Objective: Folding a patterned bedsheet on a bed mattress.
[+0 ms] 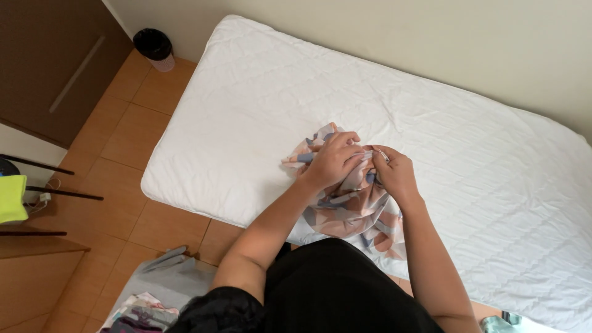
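A bunched patterned cloth (pixel 354 213) in pink, blue and grey lies at the near edge of a white quilted mattress (pixel 259 105). My left hand (pixel 332 159) grips the top of the bundle, fingers curled over the fabric. My right hand (pixel 394 174) pinches the same cloth just to the right, close against the left hand. Part of the cloth hangs down off the mattress edge toward my body and is hidden behind my black top.
A black waste bin (pixel 154 46) stands on the orange tiled floor by the wall. A dark wooden cabinet (pixel 52 61) is at far left. Folded clothes (pixel 154 290) lie on the floor at lower left. A yellow-green item (pixel 12 197) sits at the left edge.
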